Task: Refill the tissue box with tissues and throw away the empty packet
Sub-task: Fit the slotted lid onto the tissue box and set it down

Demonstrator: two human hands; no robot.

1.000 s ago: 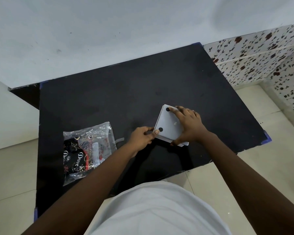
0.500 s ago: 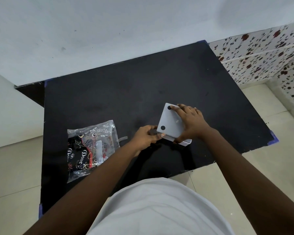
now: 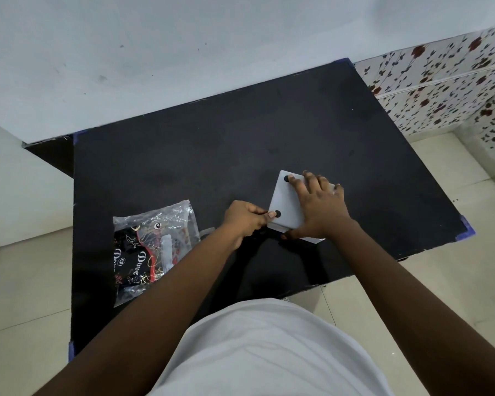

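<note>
A white tissue box [image 3: 286, 202] lies upside down on the black table [image 3: 212, 155], its flat base with small black feet facing up. My right hand [image 3: 319, 208] presses flat on that base, fingers spread. My left hand [image 3: 245, 220] pinches the box's near left corner, thumb beside a black foot. A clear plastic tissue packet [image 3: 155, 247] with black and red "Dove" print lies flat on the table to the left of my hands, apart from them. What is inside the box is hidden.
The table stands against a pale wall [image 3: 183, 52]. A floral-tiled wall [image 3: 446, 90] rises at the right. Cream floor tiles [image 3: 440, 281] surround the table. The table's front edge is close to my body.
Both hands have stayed on the box. My right hand's fingers have spread a little further over the base. The view has shifted slightly.
</note>
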